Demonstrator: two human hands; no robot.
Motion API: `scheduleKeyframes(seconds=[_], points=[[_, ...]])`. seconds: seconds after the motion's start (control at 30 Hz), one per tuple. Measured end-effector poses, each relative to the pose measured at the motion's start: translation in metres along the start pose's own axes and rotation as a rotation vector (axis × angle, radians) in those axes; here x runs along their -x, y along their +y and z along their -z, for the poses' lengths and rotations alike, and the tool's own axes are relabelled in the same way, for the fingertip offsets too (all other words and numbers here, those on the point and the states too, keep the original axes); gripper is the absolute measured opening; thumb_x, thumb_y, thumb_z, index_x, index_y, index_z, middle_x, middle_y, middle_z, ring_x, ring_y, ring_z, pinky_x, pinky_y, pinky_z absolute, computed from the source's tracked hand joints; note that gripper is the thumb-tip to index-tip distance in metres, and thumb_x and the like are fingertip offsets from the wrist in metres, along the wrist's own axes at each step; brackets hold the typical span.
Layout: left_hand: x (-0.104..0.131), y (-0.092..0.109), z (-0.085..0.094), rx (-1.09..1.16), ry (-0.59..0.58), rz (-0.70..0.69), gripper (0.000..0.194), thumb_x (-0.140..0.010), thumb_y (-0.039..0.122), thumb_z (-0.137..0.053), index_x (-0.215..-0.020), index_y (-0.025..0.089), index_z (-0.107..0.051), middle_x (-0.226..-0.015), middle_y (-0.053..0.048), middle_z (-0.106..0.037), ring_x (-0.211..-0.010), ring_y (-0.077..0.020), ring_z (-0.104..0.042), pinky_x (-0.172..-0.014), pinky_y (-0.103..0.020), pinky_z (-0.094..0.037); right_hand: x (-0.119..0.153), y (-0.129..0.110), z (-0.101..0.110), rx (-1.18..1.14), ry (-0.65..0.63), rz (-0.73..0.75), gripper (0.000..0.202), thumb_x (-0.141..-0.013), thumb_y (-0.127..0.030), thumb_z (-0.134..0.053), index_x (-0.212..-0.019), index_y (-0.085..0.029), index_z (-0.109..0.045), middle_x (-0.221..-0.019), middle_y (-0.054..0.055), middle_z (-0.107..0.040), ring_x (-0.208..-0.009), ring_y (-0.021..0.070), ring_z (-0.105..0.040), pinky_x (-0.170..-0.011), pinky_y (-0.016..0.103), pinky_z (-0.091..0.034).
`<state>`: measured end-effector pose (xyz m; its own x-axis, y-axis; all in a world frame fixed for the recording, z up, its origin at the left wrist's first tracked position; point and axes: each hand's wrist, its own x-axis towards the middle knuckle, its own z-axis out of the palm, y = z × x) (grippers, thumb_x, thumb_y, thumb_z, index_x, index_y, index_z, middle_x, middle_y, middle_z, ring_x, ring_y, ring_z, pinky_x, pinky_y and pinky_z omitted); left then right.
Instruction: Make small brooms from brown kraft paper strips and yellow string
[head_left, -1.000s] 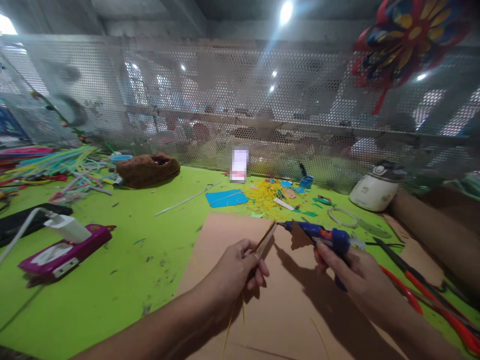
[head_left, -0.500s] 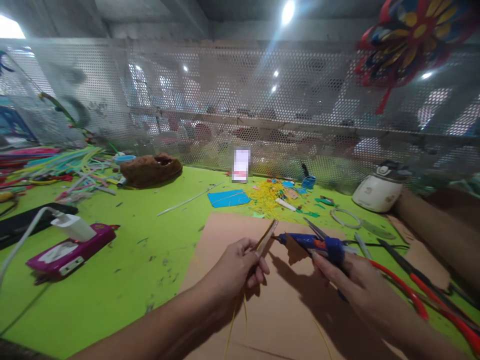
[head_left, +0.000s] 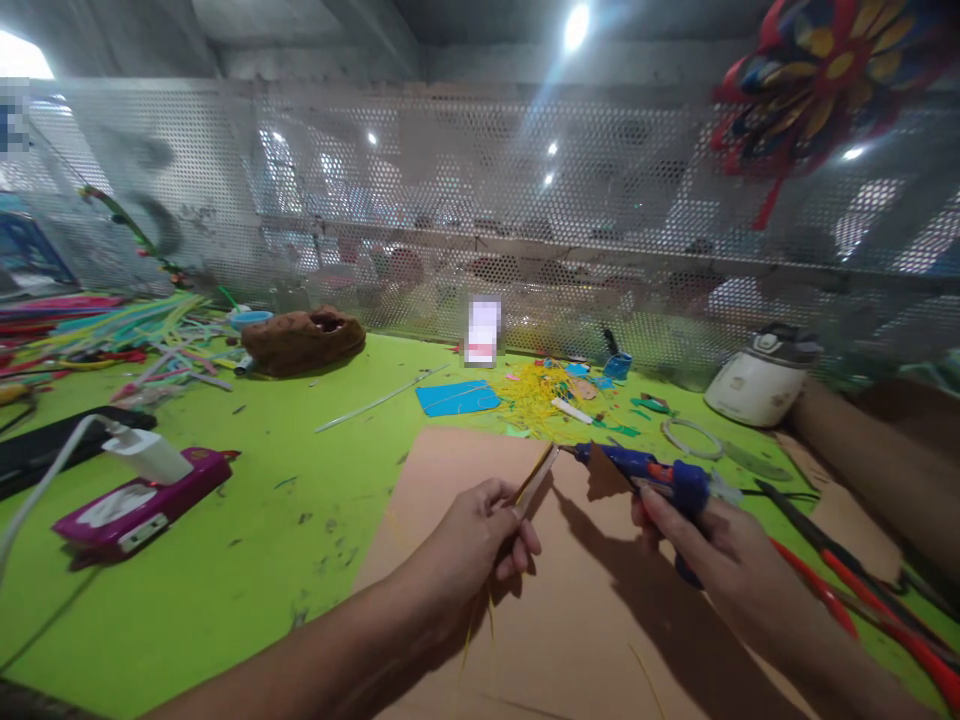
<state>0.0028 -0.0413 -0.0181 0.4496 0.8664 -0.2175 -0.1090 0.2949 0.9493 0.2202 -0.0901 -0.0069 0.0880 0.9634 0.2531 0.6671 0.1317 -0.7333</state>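
My left hand (head_left: 491, 530) pinches a narrow folded strip (head_left: 537, 478), brown with a yellow edge, tilted up and away to the right. Thin yellow threads (head_left: 492, 625) hang below that hand. Closed round the handle of a blue hot glue gun (head_left: 660, 475) is my right hand (head_left: 720, 550). The gun's nozzle points left and meets, or nearly meets, the strip's upper end. A ragged brown piece (head_left: 606, 474) hangs round the gun's front. Both hands are above a tan sheet (head_left: 442, 470).
Red-handled tools (head_left: 862, 580) lie at the right. Behind the sheet are a blue piece (head_left: 457, 398) and yellow scraps (head_left: 551, 390). A purple power strip (head_left: 180, 500) sits left. Another person's arm (head_left: 885, 460) reaches in near a white bottle (head_left: 757, 380).
The glue gun has shifted right and slightly up with my right hand, its nozzle now near the strip's tip. The strip has tilted slightly right; my left hand stays nearly in place.
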Motion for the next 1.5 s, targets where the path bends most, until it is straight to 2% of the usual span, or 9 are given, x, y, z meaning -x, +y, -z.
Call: scheduleKeyframes(seconds=[0.23, 0.53, 0.8, 0.93, 1.03, 1.17, 1.33, 1.5], points=[[-0.001, -0.002, 0.002, 0.017, 0.008, 0.022, 0.007, -0.080, 0.018, -0.049, -0.074, 0.015, -0.049, -0.060, -0.001, -0.054, -0.042, -0.0040, -0.038, -0.044, -0.021, -0.025, 0.000, 0.000, 0.002, 0.055, -0.071, 0.033, 0.046, -0.089, -0.051, -0.039, -0.064, -0.018, -0.059, -0.069, 0.004, -0.063, -0.067, 0.0189, -0.058, -0.058, 0.026, -0.045], [-0.002, 0.000, 0.004, 0.016, 0.002, 0.050, 0.015, -0.082, 0.021, -0.048, -0.069, 0.014, -0.052, -0.053, 0.001, -0.050, -0.040, -0.0042, -0.034, -0.044, -0.022, -0.025, 0.008, -0.027, 0.000, 0.034, 0.003, 0.019, 0.039, -0.083, -0.050, -0.049, -0.056, -0.022, -0.054, -0.053, 0.000, -0.054, -0.052, 0.0162, -0.052, -0.048, 0.024, -0.043], [0.002, 0.003, 0.002, 0.035, -0.047, 0.057, 0.011, -0.080, 0.019, -0.048, -0.070, 0.016, -0.050, -0.049, 0.003, -0.048, -0.038, -0.0050, -0.033, -0.043, -0.022, -0.029, -0.002, -0.003, 0.002, 0.046, -0.026, 0.013, 0.044, -0.088, -0.051, -0.041, -0.065, -0.019, -0.059, -0.066, 0.005, -0.062, -0.065, 0.0197, -0.058, -0.055, 0.026, -0.045], [0.001, 0.003, 0.003, 0.028, -0.051, 0.038, 0.010, -0.078, 0.019, -0.049, -0.069, 0.015, -0.049, -0.050, 0.003, -0.048, -0.037, -0.0044, -0.031, -0.042, -0.021, -0.028, -0.004, 0.001, 0.002, 0.055, 0.023, 0.035, 0.045, -0.089, -0.050, -0.041, -0.063, -0.018, -0.059, -0.066, 0.005, -0.062, -0.063, 0.0183, -0.057, -0.054, 0.026, -0.044], [0.000, 0.004, 0.003, 0.027, -0.034, 0.034, 0.006, -0.076, 0.016, -0.050, -0.070, 0.015, -0.049, -0.055, 0.001, -0.053, -0.038, -0.0039, -0.034, -0.043, -0.021, -0.026, -0.002, 0.002, 0.002, 0.081, 0.013, 0.034, 0.045, -0.089, -0.049, -0.041, -0.063, -0.017, -0.059, -0.068, 0.005, -0.064, -0.063, 0.0181, -0.057, -0.054, 0.025, -0.044], [0.001, 0.007, 0.001, 0.038, -0.002, 0.047, 0.007, -0.077, 0.016, -0.052, -0.072, 0.015, -0.048, -0.059, 0.000, -0.055, -0.040, -0.0040, -0.038, -0.043, -0.021, -0.024, 0.000, 0.001, 0.002, 0.126, -0.011, 0.059, 0.045, -0.090, -0.050, -0.039, -0.067, -0.017, -0.060, -0.070, 0.006, -0.065, -0.065, 0.0194, -0.058, -0.054, 0.027, -0.045], [0.002, 0.006, 0.001, 0.055, 0.005, 0.054, 0.007, -0.079, 0.015, -0.050, -0.072, 0.016, -0.048, -0.054, 0.002, -0.053, -0.041, -0.0049, -0.039, -0.044, -0.021, -0.026, 0.003, -0.011, 0.001, 0.135, -0.017, 0.138, 0.043, -0.088, -0.048, -0.043, -0.059, -0.020, -0.057, -0.062, 0.003, -0.062, -0.058, 0.0174, -0.057, -0.052, 0.025, -0.047], [0.000, 0.003, 0.004, 0.033, -0.012, 0.040, 0.008, -0.080, 0.017, -0.048, -0.072, 0.015, -0.048, -0.058, 0.000, -0.055, -0.040, -0.0042, -0.037, -0.043, -0.022, -0.025, 0.008, -0.014, -0.002, 0.105, -0.050, 0.098, 0.039, -0.083, -0.050, -0.050, -0.060, -0.021, -0.061, -0.055, 0.002, -0.058, -0.052, 0.0172, -0.055, -0.047, 0.024, -0.047]])
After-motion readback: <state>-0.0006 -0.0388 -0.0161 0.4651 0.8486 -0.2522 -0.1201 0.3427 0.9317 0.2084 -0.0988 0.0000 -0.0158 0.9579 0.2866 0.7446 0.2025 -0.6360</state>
